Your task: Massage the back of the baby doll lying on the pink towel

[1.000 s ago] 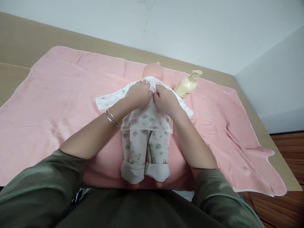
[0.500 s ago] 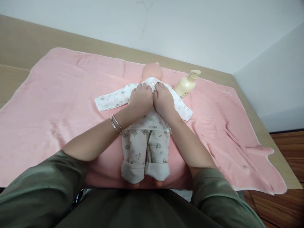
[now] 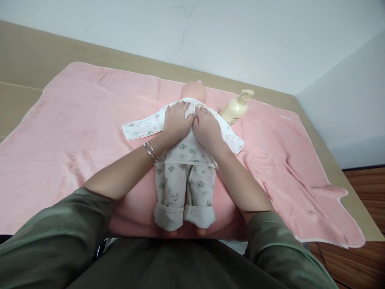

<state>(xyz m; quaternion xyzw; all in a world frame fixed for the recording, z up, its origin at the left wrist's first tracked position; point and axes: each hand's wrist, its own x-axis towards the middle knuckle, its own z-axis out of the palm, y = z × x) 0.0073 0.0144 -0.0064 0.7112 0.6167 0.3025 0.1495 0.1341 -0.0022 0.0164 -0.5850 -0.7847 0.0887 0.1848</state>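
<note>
A baby doll [image 3: 194, 91] lies stretched out on the pink blanket [image 3: 90, 104], its head away from me. It wears a white printed shirt [image 3: 188, 150] and matching trousers [image 3: 200, 184] with turned-up cuffs. My left hand [image 3: 177, 122] is closed on the shirt cloth at the upper body, just below the head, with a fold bunched by the thumb. Right beside it, my right hand [image 3: 207, 126] pinches the same cloth, fingers curled. The shirt's sleeves spread out to both sides. Most of the fingertips are hidden in the cloth.
A cream pump bottle [image 3: 236, 107] stands on the blanket to the right of the doll's head. The wooden table top [image 3: 27, 44] shows round the blanket, with a white wall [image 3: 255, 44] behind it.
My thumbs and fingers have gathered the shirt cloth below the head into a fold. The left hand has shifted slightly and its fingers are more curled. The bottle has stayed put.
</note>
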